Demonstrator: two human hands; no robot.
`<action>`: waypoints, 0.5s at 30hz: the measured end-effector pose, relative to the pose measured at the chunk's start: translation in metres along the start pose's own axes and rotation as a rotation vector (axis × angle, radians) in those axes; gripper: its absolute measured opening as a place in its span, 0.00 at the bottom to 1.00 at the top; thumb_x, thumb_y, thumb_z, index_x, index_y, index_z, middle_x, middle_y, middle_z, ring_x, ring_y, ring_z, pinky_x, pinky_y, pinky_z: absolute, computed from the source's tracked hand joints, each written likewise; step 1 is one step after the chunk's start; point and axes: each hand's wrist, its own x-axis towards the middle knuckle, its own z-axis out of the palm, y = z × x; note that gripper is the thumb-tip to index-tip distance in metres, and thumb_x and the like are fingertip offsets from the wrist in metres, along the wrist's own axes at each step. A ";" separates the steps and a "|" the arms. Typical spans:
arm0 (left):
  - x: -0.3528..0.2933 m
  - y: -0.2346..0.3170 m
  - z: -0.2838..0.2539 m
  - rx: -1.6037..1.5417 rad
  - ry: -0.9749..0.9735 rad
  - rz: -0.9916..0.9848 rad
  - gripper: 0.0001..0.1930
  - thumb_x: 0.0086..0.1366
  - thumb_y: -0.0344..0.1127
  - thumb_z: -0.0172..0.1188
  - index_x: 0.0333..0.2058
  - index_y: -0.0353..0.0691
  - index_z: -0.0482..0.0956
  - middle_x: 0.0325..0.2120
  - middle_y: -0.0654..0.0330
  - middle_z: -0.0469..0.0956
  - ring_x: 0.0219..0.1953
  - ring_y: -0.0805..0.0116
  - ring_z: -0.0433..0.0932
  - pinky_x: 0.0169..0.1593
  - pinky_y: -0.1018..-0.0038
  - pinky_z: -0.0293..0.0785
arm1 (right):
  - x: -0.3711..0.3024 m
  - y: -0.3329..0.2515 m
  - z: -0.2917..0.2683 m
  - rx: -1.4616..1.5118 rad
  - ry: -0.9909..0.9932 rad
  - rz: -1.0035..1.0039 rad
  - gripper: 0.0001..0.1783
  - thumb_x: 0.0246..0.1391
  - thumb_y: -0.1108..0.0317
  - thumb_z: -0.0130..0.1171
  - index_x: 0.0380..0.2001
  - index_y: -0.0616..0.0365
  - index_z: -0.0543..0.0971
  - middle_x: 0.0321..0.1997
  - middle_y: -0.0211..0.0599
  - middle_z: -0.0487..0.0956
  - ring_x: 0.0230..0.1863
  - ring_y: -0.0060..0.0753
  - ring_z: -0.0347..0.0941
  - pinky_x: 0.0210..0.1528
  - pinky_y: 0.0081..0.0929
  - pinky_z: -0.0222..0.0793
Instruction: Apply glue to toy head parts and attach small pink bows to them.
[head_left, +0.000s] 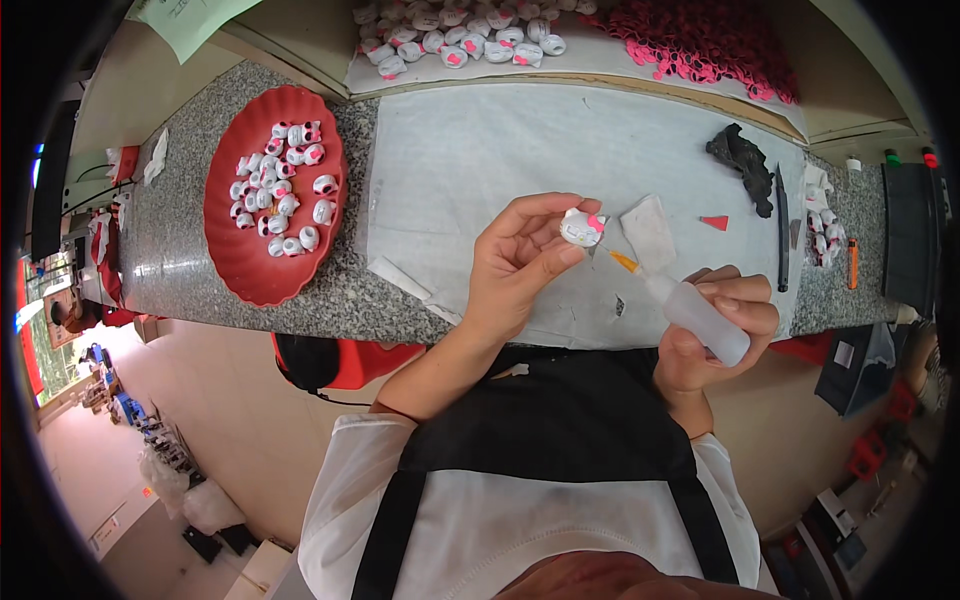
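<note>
Between the thumb and fingers of my left hand (523,257) is a small white cat-head figurine (580,228) with a pink bow. My right hand (728,318) is wrapped round a translucent white squeeze bottle (708,322). The bottle tilts up to the left, and its orange nozzle tip (624,261) is close below the figurine, apart from it. Both hands are over the white sheet (450,150) on the worktop. Just beyond the bottle's tip lies a folded white cloth or tissue (649,228).
At the left stands a red scalloped tray (225,200) holding several similar cat heads. More white heads (470,40) and a pile of pink pieces (700,45) fill the shelf at the back. A crumpled black scrap (742,165), a dark pen-like tool (783,230) and an orange marker (852,264) lie right.
</note>
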 end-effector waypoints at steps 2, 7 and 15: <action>0.000 -0.001 -0.001 -0.009 0.002 0.010 0.17 0.49 0.23 0.53 0.40 0.34 0.63 0.39 0.50 0.67 0.41 0.68 0.68 0.45 0.69 0.66 | 0.001 0.001 -0.001 0.057 -0.074 -0.053 0.22 0.32 0.67 0.65 0.29 0.56 0.63 0.29 0.37 0.65 0.22 0.25 0.65 0.25 0.19 0.64; -0.001 -0.001 -0.002 -0.021 0.007 0.026 0.17 0.49 0.22 0.52 0.40 0.34 0.63 0.39 0.50 0.67 0.41 0.68 0.68 0.45 0.70 0.66 | 0.000 0.000 -0.001 0.046 -0.106 -0.061 0.23 0.30 0.67 0.65 0.29 0.56 0.63 0.29 0.37 0.66 0.22 0.26 0.65 0.25 0.19 0.64; -0.003 0.000 -0.001 -0.023 0.005 0.017 0.18 0.49 0.22 0.52 0.41 0.33 0.63 0.39 0.50 0.67 0.40 0.69 0.69 0.45 0.72 0.65 | -0.001 0.000 0.000 0.048 -0.128 -0.057 0.23 0.30 0.69 0.65 0.29 0.56 0.64 0.30 0.36 0.66 0.23 0.25 0.65 0.26 0.20 0.65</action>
